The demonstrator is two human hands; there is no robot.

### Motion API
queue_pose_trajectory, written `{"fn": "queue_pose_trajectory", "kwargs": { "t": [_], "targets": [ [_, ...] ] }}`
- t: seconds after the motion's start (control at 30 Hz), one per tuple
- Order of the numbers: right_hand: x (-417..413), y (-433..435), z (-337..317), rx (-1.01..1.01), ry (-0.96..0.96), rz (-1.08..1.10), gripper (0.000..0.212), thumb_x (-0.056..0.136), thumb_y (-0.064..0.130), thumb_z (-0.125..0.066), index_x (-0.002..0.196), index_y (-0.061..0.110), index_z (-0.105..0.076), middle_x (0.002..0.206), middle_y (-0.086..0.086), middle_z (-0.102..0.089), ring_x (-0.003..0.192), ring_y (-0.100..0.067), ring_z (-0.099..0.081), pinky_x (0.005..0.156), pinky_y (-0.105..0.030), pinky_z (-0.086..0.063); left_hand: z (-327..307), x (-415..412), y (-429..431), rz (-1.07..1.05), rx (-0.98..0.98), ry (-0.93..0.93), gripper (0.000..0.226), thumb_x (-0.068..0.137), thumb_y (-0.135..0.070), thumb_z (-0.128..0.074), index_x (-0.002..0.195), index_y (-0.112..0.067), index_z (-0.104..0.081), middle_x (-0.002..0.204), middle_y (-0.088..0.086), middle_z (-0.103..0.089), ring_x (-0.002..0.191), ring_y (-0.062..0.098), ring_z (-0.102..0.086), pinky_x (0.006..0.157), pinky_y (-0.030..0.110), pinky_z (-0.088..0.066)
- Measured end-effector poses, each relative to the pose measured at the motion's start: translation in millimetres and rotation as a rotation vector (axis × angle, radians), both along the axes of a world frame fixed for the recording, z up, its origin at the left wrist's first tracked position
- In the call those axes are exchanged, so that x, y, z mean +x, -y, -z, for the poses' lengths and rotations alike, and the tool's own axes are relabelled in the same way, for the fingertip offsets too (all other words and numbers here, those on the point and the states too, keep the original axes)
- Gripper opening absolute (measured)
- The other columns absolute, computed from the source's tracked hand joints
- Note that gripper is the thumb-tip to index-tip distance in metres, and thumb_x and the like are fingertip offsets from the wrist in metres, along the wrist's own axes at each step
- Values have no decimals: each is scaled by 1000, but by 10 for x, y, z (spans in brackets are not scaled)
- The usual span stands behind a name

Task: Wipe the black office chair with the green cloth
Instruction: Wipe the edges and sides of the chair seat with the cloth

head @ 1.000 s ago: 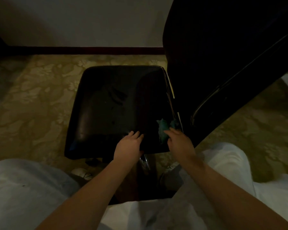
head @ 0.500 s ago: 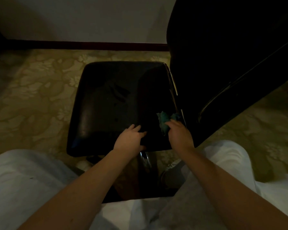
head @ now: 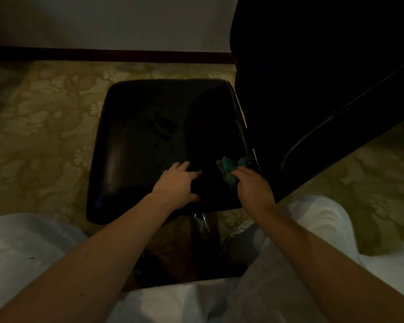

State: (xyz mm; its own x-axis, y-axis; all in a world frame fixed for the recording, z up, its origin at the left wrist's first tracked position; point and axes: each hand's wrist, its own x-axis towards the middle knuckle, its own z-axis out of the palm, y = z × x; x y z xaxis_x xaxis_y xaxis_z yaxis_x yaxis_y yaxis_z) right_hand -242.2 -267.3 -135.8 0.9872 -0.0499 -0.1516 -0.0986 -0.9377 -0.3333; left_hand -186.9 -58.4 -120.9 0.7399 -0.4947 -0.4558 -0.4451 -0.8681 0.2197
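1. The seat [head: 145, 145] runs on ahead and left of both hands; its near edge lies under the wrists.
2. The backrest [head: 313, 78] rises just right of the right hand [head: 252, 185].
3. The left hand [head: 175, 185] rests on the seat, fingers spread.
4. The right hand's curled fingers grip the bunched cloth [head: 229, 167] at the seat's right edge.

The black office chair [head: 149, 141] stands on a patterned yellowish carpet [head: 44, 141], its backrest [head: 313, 78] rising dark at the right. The left hand [head: 176, 185] rests flat on the seat near the close edge, fingers [head: 183, 165] straight and slightly spread. The right hand [head: 254, 188] grips the bunched green cloth [head: 229, 167] against the seat (just beside the foot of the backrest). White trousers [head: 21, 248] fill the lower corners; the light is dim.
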Motion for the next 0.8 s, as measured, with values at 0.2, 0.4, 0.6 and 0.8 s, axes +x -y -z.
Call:
{"fn": "queue_pose_trajectory", "kwargs": {
  "t": [0.2, 0.4, 0.6, 0.8],
  "targets": [
    [89, -36, -27, 152, 37, 92, 33, 97, 17, -48, 125, 9, -61, 138, -7, -52, 128, -26, -47, 104, -39, -41, -33, 53, 70, -3, -4, 19, 81, 86, -53, -67, 154, -31, -30, 159, 5, -25, 144, 32, -24, 113, 52, -35],
    [-118, -144, -141, 114, 112, 201, 37, 100, 31, -47, 131, 13, -55, 135, -7, -51, 123, -29, -46, 96, -42, -45, -53, 260, -7, -26, -29, 121, 83, 87, -55, -64, 155, -26, -26, 158, 8, -25, 142, 31, -27, 114, 51, -33],
    [33, -323, -29, -144, -197, 144, 68, 99, 25, -47, 154, 9, -11, 158, -14, -19, 144, -32, -18, 116, -43, -25, 51, 365, -32, -70, -4, -19, 99, 86, -60, -64, 159, -29, -5, 166, 9, 0, 151, 36, -3, 120, 58, -18],
    [192, -2, -80, -27, -198, -36, 67, 96, 7, -47, 154, 19, -17, 162, -2, -13, 149, -20, -9, 119, -39, -20, 34, 349, -7, -75, 6, -30, 99, 87, -59, -63, 159, -29, -2, 166, 10, 3, 151, 37, 0, 120, 58, -15]
  ]
}}
